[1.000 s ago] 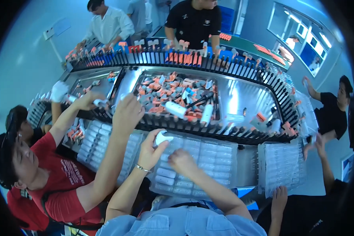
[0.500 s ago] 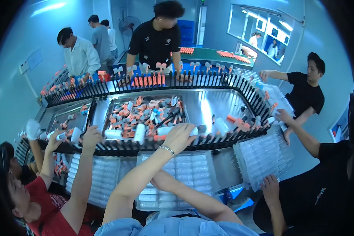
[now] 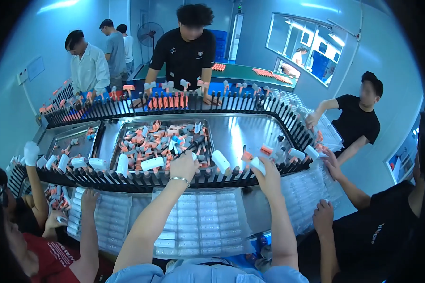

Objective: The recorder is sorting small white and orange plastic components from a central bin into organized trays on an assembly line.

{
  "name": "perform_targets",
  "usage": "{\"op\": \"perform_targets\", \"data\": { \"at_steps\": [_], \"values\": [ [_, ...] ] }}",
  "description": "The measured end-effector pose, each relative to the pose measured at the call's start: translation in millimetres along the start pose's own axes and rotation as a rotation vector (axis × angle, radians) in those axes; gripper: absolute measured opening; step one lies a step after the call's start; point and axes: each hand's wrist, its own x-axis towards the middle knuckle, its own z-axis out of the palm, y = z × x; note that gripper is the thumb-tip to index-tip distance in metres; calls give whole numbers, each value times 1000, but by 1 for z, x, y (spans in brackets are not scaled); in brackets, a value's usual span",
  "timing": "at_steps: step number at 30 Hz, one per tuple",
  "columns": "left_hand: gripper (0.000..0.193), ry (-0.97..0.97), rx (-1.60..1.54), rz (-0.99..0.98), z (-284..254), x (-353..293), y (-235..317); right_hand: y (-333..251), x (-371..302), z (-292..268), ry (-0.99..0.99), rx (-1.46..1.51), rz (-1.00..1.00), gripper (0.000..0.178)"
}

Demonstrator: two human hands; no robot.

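Note:
My left hand (image 3: 183, 167), with a bracelet at the wrist, is closed at the near row of black pegs (image 3: 208, 177). A white edge shows at its fingertips, seemingly a white cylindrical shell (image 3: 194, 156) mostly hidden by the hand. Farther right, my right hand (image 3: 269, 177) grips another white cylindrical shell (image 3: 258, 164) over the same row. Between the hands a white shell (image 3: 220, 162) leans on the pegs, and another (image 3: 153, 163) lies left of my left hand. Below my arms lies a clear plastic tray (image 3: 208, 212) with a few white shells (image 3: 165, 239) at its lower left.
A metal basin (image 3: 236, 134) inside the peg loop holds a heap of orange and grey clamp-like parts (image 3: 160, 141). Co-workers stand around the loop; one in red (image 3: 52, 254) sits close on my left, one in black (image 3: 359, 236) on my right. More clear trays (image 3: 307, 198) flank mine.
My forearms have uncrossed. The left hand has moved left along the pegs, and the right hand has come up from the tray to the pegs at right with a white shell.

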Motion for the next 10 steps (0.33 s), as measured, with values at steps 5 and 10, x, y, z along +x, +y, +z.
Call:
{"op": "perform_targets", "data": {
  "at_steps": [5, 10],
  "values": [
    [30, 165, -42, 12, 6, -16, -51, 1, 42, 69, -322, -212, -41, 39],
    [51, 273, -67, 77, -2, -48, -107, -27, 42, 124, -358, -293, 80, 46]
  ]
}}
